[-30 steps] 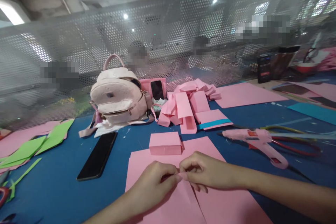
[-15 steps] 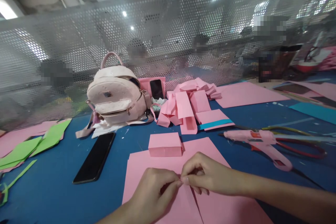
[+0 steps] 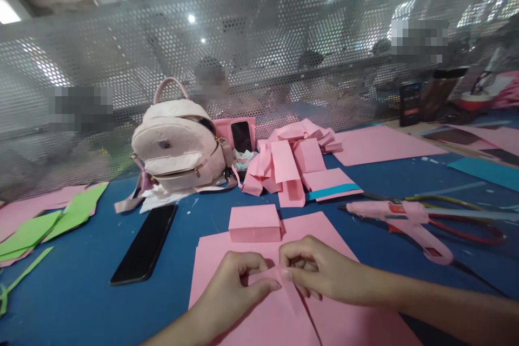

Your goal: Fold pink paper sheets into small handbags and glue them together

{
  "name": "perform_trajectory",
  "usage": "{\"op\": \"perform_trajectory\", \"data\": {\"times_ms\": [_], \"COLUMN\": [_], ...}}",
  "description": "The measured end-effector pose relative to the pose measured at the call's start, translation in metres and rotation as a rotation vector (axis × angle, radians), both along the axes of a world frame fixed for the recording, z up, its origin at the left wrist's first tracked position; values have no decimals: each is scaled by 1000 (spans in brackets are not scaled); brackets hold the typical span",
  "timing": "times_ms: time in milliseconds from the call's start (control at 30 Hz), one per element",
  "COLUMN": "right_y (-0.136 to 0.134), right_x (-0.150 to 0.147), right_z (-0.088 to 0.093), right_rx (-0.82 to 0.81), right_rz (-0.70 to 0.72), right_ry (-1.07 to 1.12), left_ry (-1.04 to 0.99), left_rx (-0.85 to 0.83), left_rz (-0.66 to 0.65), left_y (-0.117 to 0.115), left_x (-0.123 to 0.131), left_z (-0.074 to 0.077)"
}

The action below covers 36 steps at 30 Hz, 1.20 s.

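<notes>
We open wide: the perforated metal screen (image 3: 259, 54) walls off the far edge of the blue table (image 3: 81, 292), with bare blue free to the left of the smooth pink paper sheets (image 3: 348, 324) before us. A soft, rounded backpack (image 3: 178, 151) sits at the back. A heap of folded pink pieces (image 3: 295, 159) lies beside it, with the glue gun (image 3: 405, 219) to the right and a glossy black phone (image 3: 146, 243) flat at left. A crisp pink paper block (image 3: 254, 223) rests on the sheets' far edge. Up close, left hand (image 3: 235, 292) and right hand (image 3: 320, 270) meet, each thumb and forefinger clamped on a small pink paper tab (image 3: 279, 273) just above the sheets. Fingers hide most of it.
</notes>
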State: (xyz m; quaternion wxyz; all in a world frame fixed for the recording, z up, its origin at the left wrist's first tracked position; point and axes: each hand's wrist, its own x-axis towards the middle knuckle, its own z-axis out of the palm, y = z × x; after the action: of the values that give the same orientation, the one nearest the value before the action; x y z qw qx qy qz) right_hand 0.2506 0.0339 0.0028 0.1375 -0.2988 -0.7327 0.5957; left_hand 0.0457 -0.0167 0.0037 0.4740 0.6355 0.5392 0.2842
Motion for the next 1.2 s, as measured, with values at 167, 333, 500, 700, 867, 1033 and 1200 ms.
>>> {"op": "perform_trajectory", "data": {"times_ms": [167, 333, 500, 700, 867, 1033, 1200], "right_y": [-2, -3, 0, 2, 0, -1, 0], "right_x": [0, -1, -1, 0, 1, 0, -1], "right_z": [3, 3, 3, 5, 5, 3, -3], "right_rx": [8, -22, -66, -39, -24, -6, -5], "right_rz": [22, -11, 4, 40, 46, 0, -118], "right_ry": [21, 32, -6, 27, 51, 39, 50], "left_ry": [-66, -164, -131, -103, -119, -132, -295], "left_rx": [-30, -37, 24, 60, 59, 64, -96], "left_rz": [20, -8, 35, 17, 8, 38, -68], "left_y": [0, 0, 3, 3, 1, 2, 14], "left_x": [1, 0, -3, -5, -6, -4, -14], "left_z": [0, -1, -4, -6, -7, -6, -1]}}
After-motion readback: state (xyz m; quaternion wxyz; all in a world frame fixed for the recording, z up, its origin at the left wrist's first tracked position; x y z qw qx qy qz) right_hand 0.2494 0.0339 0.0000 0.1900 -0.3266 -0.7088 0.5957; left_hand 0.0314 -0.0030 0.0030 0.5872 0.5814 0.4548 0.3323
